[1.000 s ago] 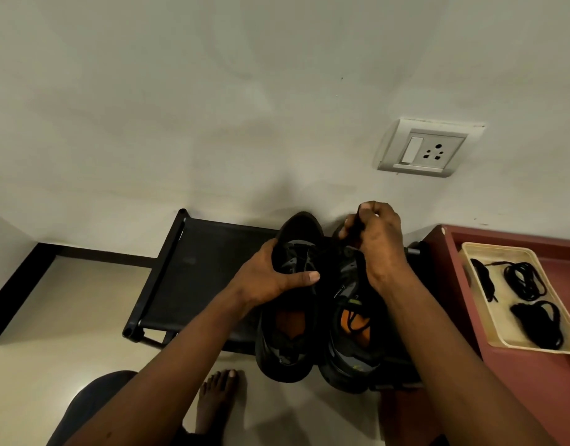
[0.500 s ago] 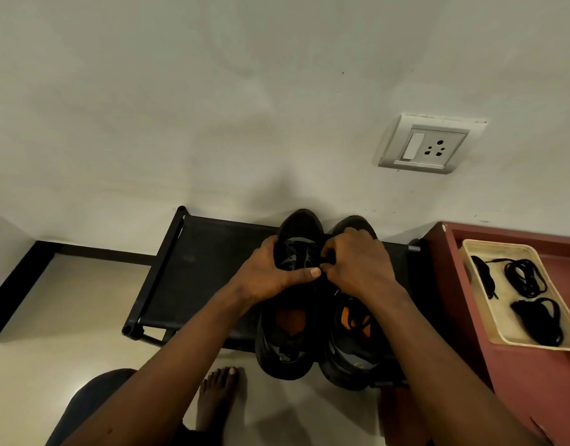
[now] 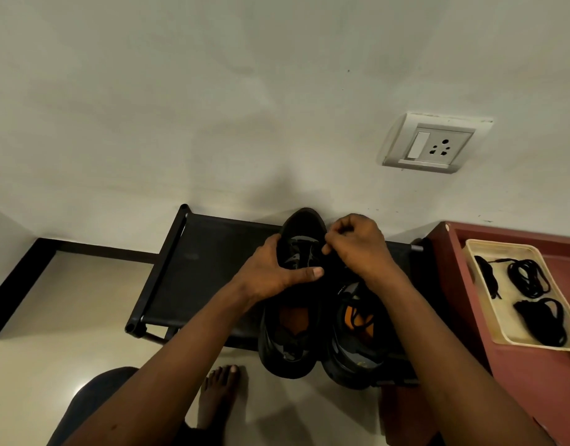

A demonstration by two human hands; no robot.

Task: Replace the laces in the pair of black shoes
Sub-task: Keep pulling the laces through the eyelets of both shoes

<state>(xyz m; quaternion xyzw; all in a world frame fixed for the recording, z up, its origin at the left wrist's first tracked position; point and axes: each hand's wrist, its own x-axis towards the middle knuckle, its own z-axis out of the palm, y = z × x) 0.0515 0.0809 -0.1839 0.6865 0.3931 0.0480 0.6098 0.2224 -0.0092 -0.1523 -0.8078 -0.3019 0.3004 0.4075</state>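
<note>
On the black rack (image 3: 206, 268), the left hand (image 3: 274, 273) clamps the left shoe (image 3: 290, 349) across its tongue. The right hand (image 3: 357, 252), above the rack's middle, seems to pinch that shoe's lace (image 3: 309, 252), dark on dark. The 2 heels, right shoe (image 3: 357, 349) included, overhang the rack's front edge, so a hard tug might drag one off. Right of the rack, spare laces (image 3: 528, 278) lie in a tray (image 3: 489, 317).

Shoes (image 3: 287, 349): black, grey panels on the uppers; insoles (image 3: 293, 318) orange. Rack (image 3: 206, 268): plain black. Laces (image 3: 528, 278): black. Tray (image 3: 502, 317): pale cream, unpatterned. Tabletop (image 3: 518, 381): reddish-brown. Wall (image 3: 213, 107): off-white, faint grey smudges. Socket plate (image 3: 435, 143): white, grey inner face. Floor (image 3: 68, 300): cream; skirting (image 3: 16, 284) black.
</note>
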